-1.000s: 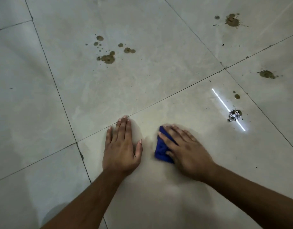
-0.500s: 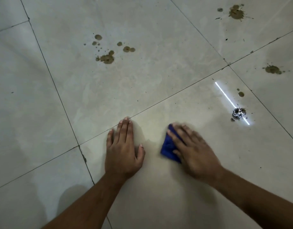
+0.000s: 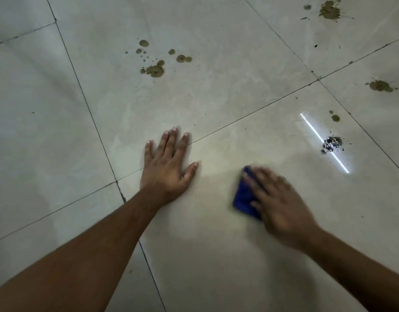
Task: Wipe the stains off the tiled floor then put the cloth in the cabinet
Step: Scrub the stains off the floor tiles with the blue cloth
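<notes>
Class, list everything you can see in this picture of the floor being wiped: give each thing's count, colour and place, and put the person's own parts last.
tiled floor: one, pale beige with dark grout lines, fills the view
stain patches: four brown ones, upper middle, top right, right edge, small spot beside the light streak; one dark glinting one on the streak
light streak: one, white, right
cloth: one, blue, under the right hand
left hand: flat on the floor, centre
right hand: blurred, pressing the cloth

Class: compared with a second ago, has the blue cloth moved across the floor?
Yes. The blue cloth under the right hand has slid rightward, away from the planted left hand and toward the bright streak.
</notes>
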